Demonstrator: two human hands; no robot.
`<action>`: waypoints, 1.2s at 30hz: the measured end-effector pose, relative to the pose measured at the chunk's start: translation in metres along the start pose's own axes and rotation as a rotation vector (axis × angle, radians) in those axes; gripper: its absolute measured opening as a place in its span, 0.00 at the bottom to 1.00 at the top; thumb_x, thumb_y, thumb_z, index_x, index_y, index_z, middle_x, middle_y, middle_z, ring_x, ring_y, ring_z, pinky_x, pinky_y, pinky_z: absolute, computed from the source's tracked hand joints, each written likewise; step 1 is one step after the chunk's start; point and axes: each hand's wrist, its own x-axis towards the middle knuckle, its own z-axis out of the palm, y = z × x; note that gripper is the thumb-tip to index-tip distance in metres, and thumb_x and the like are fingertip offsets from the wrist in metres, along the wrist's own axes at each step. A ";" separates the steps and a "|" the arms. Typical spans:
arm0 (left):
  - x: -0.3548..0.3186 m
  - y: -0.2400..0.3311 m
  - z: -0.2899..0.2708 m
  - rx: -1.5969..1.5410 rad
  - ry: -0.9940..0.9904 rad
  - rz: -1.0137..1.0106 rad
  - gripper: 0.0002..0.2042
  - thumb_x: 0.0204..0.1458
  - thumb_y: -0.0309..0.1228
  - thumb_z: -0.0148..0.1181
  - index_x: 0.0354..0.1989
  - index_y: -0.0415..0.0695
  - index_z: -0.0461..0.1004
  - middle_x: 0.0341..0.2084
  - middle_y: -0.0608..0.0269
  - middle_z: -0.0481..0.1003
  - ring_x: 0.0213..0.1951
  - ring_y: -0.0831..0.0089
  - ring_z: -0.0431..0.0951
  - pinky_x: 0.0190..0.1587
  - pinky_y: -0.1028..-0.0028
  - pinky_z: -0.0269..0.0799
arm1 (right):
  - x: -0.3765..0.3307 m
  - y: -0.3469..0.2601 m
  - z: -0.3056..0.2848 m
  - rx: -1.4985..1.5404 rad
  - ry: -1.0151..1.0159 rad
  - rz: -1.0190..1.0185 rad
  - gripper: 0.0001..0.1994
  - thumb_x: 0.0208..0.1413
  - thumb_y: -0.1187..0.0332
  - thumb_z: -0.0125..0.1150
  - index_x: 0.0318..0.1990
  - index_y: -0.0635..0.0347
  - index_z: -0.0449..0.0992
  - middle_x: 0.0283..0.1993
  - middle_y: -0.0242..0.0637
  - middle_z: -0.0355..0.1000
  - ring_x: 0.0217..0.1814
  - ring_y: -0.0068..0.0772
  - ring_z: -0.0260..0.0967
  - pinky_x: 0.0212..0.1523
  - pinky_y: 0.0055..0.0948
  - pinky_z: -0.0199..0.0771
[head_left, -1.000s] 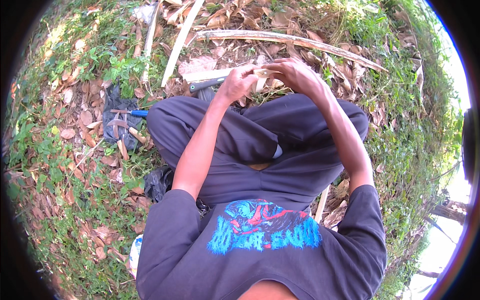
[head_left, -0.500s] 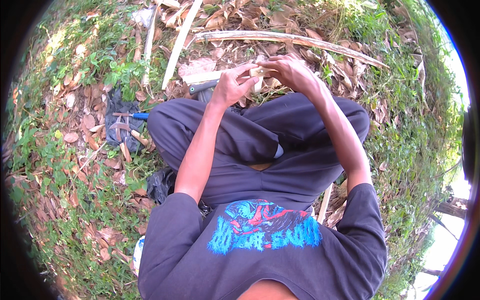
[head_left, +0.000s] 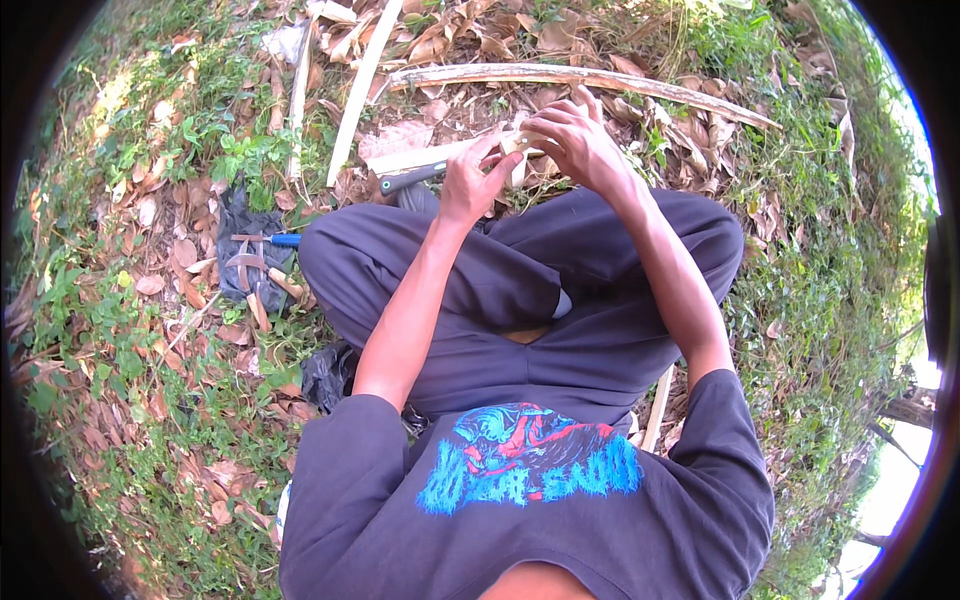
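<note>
In front of my crossed legs, a small pale wood block (head_left: pixel 514 143) sits between my two hands. My left hand (head_left: pixel 474 180) pinches its left end between thumb and fingers. My right hand (head_left: pixel 582 148) grips the other end with its fingertips, while some of its fingers stick up and away. Right beside my left hand lies a tool with a dark grey handle (head_left: pixel 412 178); its working end is hidden. A pale wood strip (head_left: pixel 405 160) runs behind that handle and partly behind my left hand.
Farther out lie a long curved wood strip (head_left: pixel 590 76) and a straight pale strip (head_left: pixel 362 95). To my left, a blue-handled hammer (head_left: pixel 250 239) and a second hammer-like tool (head_left: pixel 247 262) rest on a black plastic bag (head_left: pixel 236 215). Dry leaves and grass surround me.
Some fingers of my right hand have lifted upward. My left hand has shifted slightly right and down, still pinching the wood block.
</note>
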 end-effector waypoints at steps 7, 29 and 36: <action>-0.002 -0.001 0.000 0.093 0.018 0.023 0.17 0.58 0.30 0.63 0.51 0.31 0.75 0.37 0.51 0.79 0.37 0.71 0.81 0.42 0.73 0.81 | -0.002 0.008 0.013 0.026 0.040 -0.048 0.15 0.60 0.64 0.59 0.54 0.48 0.77 0.51 0.29 0.75 0.62 0.34 0.66 0.72 0.55 0.44; -0.006 -0.001 0.003 0.033 -0.009 0.015 0.18 0.55 0.33 0.66 0.49 0.35 0.71 0.40 0.49 0.79 0.44 0.62 0.83 0.45 0.68 0.82 | 0.010 0.019 -0.009 0.202 -0.159 -0.166 0.13 0.59 0.65 0.60 0.51 0.51 0.78 0.48 0.33 0.73 0.60 0.36 0.66 0.71 0.49 0.44; -0.004 0.006 0.003 0.005 -0.045 -0.043 0.22 0.53 0.32 0.69 0.53 0.37 0.69 0.44 0.47 0.79 0.47 0.63 0.82 0.48 0.68 0.80 | 0.015 0.023 -0.016 0.162 -0.250 -0.169 0.13 0.60 0.63 0.59 0.51 0.51 0.78 0.48 0.33 0.71 0.60 0.36 0.65 0.71 0.49 0.44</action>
